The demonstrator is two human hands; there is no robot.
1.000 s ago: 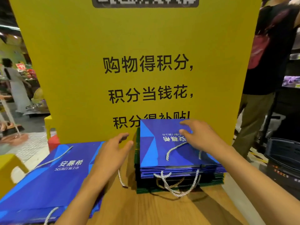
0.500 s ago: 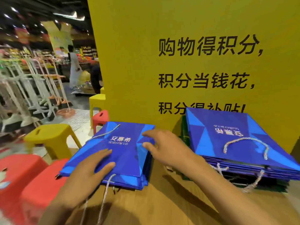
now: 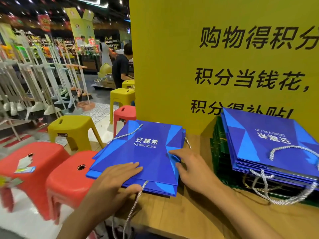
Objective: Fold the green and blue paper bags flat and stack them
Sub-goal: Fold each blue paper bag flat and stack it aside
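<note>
A small pile of flat blue paper bags (image 3: 146, 152) with white print and cord handles lies on the left part of the wooden table (image 3: 189, 214), overhanging its left edge. My left hand (image 3: 117, 180) rests on the top bag's near end, fingers straight, thumb at the front edge beside a cord handle. My right hand (image 3: 191, 168) touches the pile's right edge, index finger stretched onto the top bag. To the right stands the stack: flat blue bags (image 3: 269, 144) on top of flat green bags (image 3: 219, 145).
A tall yellow board (image 3: 189, 66) with black characters stands right behind both piles. Red stools (image 3: 69, 180) and yellow stools (image 3: 72, 125) crowd the floor left of the table. Mop racks and people stand farther back in the shop aisle.
The view has swung left. Both hands left the right stack and came onto the left pile of blue bags; my left hand slid farther onto the top bag, my right hand to its right edge.
</note>
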